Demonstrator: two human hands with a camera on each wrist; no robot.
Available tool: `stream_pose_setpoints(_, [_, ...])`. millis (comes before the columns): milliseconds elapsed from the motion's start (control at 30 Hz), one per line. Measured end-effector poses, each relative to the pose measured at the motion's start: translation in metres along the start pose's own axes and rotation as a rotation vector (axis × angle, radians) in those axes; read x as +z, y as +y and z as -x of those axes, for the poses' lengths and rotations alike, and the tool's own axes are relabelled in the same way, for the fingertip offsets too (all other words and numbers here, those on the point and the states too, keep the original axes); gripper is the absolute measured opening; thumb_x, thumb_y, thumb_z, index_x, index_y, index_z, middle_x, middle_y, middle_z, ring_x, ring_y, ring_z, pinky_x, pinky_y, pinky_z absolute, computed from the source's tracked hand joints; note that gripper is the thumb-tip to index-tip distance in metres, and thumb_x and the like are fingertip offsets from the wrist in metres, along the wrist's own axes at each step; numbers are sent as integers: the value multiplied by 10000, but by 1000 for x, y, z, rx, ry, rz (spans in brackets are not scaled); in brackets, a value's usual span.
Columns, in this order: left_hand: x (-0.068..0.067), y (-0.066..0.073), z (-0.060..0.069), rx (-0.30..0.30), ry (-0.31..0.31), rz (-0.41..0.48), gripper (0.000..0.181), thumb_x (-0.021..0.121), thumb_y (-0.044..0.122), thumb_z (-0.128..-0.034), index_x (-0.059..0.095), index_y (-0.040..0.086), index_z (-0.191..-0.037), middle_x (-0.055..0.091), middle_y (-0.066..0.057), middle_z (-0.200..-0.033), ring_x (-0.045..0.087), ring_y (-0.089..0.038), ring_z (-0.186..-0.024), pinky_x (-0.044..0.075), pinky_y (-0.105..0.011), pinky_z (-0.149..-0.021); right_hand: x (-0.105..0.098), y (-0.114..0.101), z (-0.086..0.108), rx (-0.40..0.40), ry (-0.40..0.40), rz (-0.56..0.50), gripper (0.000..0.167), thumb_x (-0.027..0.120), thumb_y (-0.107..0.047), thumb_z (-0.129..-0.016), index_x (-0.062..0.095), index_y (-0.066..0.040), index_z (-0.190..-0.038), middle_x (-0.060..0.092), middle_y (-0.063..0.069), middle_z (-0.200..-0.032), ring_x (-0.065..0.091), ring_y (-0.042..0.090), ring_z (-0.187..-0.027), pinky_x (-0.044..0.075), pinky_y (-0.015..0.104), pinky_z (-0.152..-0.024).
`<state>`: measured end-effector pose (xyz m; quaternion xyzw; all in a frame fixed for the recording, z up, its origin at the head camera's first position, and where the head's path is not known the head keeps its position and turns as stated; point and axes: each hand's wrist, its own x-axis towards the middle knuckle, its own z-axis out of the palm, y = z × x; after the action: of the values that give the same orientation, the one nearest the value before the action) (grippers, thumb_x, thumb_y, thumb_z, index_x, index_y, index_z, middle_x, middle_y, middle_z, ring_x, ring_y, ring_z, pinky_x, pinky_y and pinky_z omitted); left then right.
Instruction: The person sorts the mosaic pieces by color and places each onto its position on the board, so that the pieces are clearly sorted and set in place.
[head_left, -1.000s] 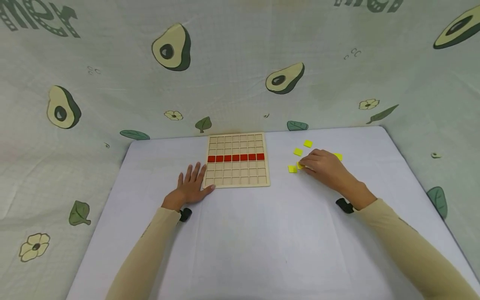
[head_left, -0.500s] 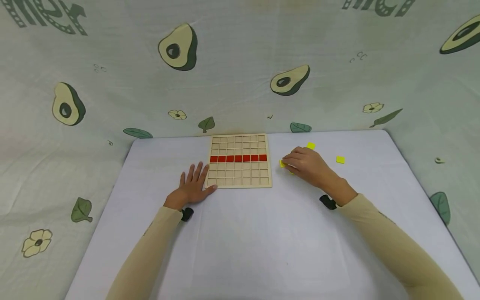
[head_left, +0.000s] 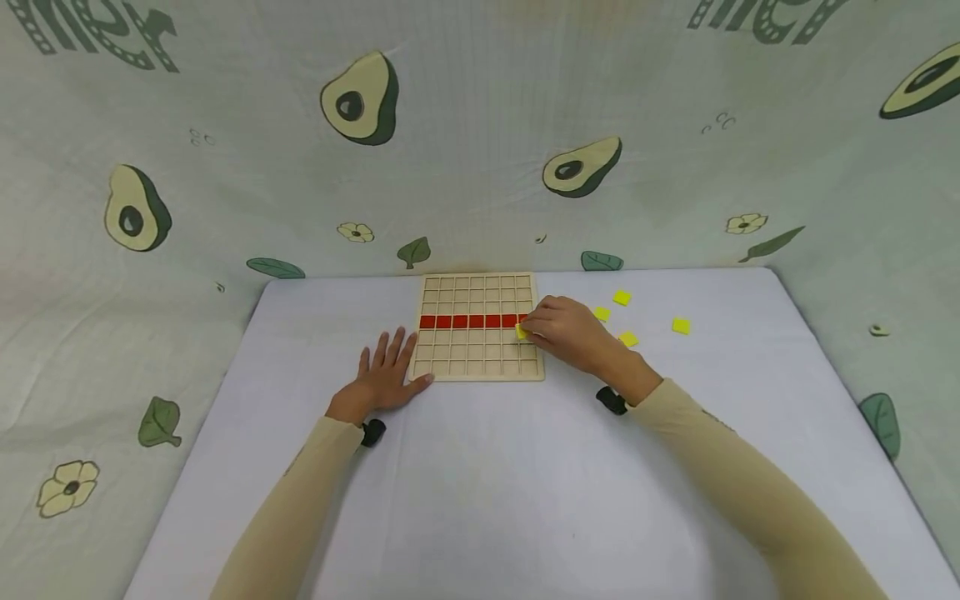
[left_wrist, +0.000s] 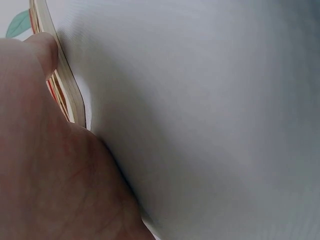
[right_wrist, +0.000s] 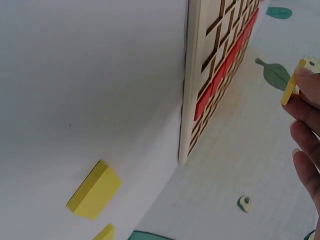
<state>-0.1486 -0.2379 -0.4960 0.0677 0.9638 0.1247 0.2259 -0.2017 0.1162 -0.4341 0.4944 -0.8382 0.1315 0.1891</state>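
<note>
A wooden grid board [head_left: 480,354] lies at the back of the table, with one row of red square tiles [head_left: 460,322] across its middle. My right hand [head_left: 573,333] pinches a yellow square tile [head_left: 521,332] between thumb and fingertips, over the right end of the board near the red row. In the right wrist view the yellow tile [right_wrist: 294,82] is held on edge, apart from the board [right_wrist: 192,75]. My left hand [head_left: 382,382] lies spread on the table at the board's lower left corner, thumb touching its front edge. The left wrist view shows this hand [left_wrist: 55,150] against the board's side.
Several loose yellow tiles lie right of the board, among them a near tile [head_left: 627,339], a back tile [head_left: 622,297] and a far-right tile [head_left: 681,326]. A white cloth [head_left: 480,500] covers the table. Behind it hangs a fabric backdrop [head_left: 465,167] with avocado prints.
My right hand has picked up a yellow tile from the loose group and carried it left over the board. The left hand stays at the board's corner.
</note>
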Motion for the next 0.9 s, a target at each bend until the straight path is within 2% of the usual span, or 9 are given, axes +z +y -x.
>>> stream_pose_setpoints(300, [1, -1, -2, -11, 2, -8, 950, 418, 638, -1064, -42, 111, -1707, -162, -153, -1768, -179, -410, -1616, -90, -671, -1253, 18, -18, -33, -63, 3, 12, 157, 880, -62, -864, 824, -52, -1011, 805, 11, -951, 685, 203, -928, 585, 316, -856])
stream_pose_setpoints(633, [-1, 1, 0, -18, -5, -24, 953, 411, 652, -1062, -44, 121, -1708, -158, -148, -1770, -179, -410, -1615, -90, -668, -1255, 41, -32, -60, -84, -31, -15, 107, 826, -79, -923, 823, -64, -1029, 804, -11, -959, 687, 190, -949, 580, 302, -895])
stream_pose_setpoints(900, [-2, 3, 2, -20, -14, -23, 946, 394, 646, -1069, -65, 118, -1705, -179, -143, -1766, -196, -402, -1613, -104, -657, -1256, 54, -40, -80, -30, -111, -59, 123, 802, -103, -954, 826, -59, -1067, 813, 11, -1025, 700, 204, -1013, 582, 304, -939])
